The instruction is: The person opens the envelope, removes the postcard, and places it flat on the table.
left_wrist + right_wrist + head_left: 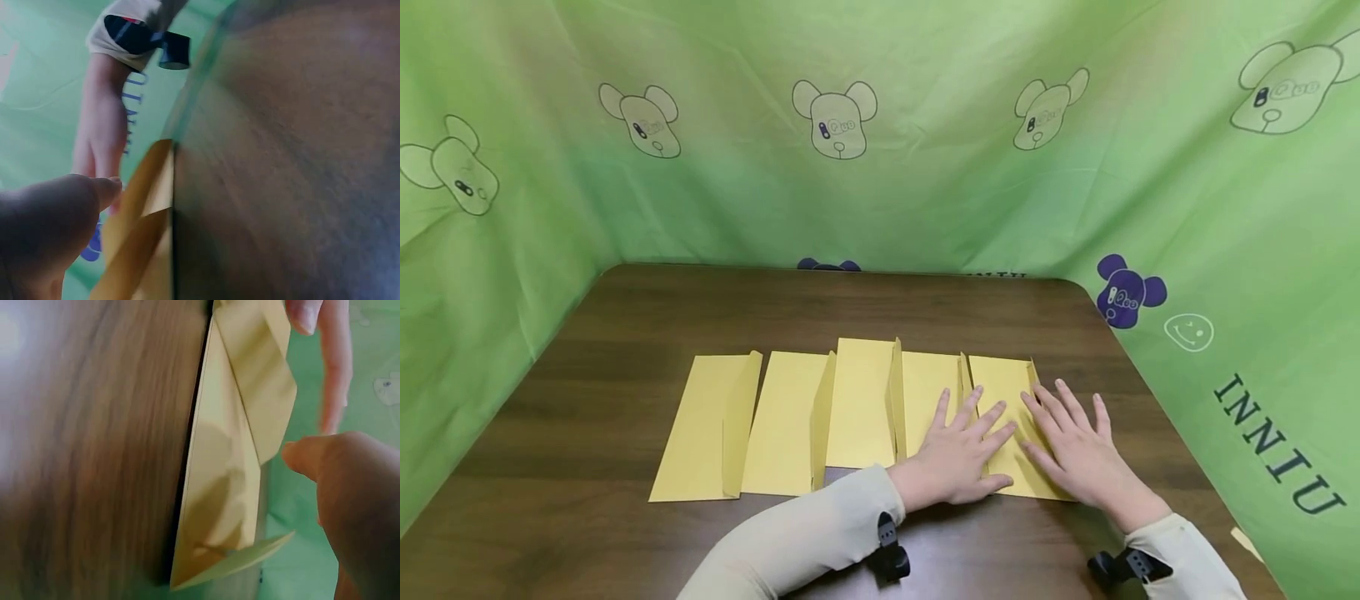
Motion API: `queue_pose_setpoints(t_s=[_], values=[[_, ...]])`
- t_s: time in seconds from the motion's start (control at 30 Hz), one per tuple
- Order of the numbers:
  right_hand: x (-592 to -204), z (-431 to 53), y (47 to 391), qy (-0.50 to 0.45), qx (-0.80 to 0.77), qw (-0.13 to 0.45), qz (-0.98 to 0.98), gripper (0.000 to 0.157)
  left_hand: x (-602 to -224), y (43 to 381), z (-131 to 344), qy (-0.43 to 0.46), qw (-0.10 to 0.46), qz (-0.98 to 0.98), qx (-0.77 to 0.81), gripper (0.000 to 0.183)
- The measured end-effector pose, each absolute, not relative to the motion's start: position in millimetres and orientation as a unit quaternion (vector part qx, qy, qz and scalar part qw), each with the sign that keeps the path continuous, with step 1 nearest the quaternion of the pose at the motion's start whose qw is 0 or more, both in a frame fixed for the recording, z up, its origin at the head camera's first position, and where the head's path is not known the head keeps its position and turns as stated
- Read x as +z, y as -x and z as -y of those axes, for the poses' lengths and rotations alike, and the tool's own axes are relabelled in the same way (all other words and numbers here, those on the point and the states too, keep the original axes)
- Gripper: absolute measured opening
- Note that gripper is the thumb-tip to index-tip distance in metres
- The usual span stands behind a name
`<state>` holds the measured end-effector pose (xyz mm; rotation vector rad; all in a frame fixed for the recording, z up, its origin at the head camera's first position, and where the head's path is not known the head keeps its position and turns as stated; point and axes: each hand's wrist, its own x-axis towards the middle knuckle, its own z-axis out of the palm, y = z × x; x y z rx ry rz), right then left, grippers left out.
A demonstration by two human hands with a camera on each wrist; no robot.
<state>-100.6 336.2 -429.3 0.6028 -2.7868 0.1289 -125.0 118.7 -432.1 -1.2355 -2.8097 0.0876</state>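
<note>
- Sleeves and wrist straps sit closest at the bottom edge; beyond them the left hand (pixel 964 454) and right hand (pixel 1075 450) lie flat, fingers straight and spread, gripping nothing, both pressing the rightmost yellow envelope (pixel 1009 392).
- That envelope lies on the brown counter (pixel 587 400), last in a row of five, just beside its neighbour envelope (pixel 928 392).
- Risk, as I judge it: uneven pressure could slide the paper on the smooth wood, nudging the neighbour out of line.
- Raised flaps (pixel 259 369) stand half open; a careless palm might crease one crooked.
</note>
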Motion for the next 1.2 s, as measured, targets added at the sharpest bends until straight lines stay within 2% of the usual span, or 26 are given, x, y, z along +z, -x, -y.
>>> queue_pose_setpoints(t_s=[0.2, 0.37, 0.67, 0.87, 1.0, 1.2], values=[[-437.6, -341.9, 105.1, -0.223, 0.032, 0.146, 0.963, 0.057, -440.5, 124.4, -133.1, 0.397, -0.011, 0.915, 0.071, 0.067], [-442.2, -345.9, 106.0, -0.237, 0.027, 0.148, 0.96, 0.056, -444.7, 123.4, -137.5, 0.391, -0.051, 0.916, 0.075, 0.067], [-442.4, -360.2, 112.1, -0.283, 0.01, 0.168, 0.944, 0.061, -446.0, 127.5, -139.9, 0.389, -0.083, 0.916, 0.047, 0.068], [-437.2, -367.3, 115.2, -0.326, -0.033, 0.183, 0.927, 0.052, -444.7, 128.7, -138.1, 0.388, -0.097, 0.915, 0.05, 0.068], [-433.4, -371.0, 117.6, -0.326, -0.05, 0.175, 0.928, 0.048, -444.3, 129.0, -137.4, 0.387, -0.099, 0.915, 0.05, 0.069], [-434.6, -383.1, 123.3, -0.302, -0.038, 0.15, 0.941, 0.052, -446.9, 130.0, -137.4, 0.389, -0.101, 0.914, 0.048, 0.069]])
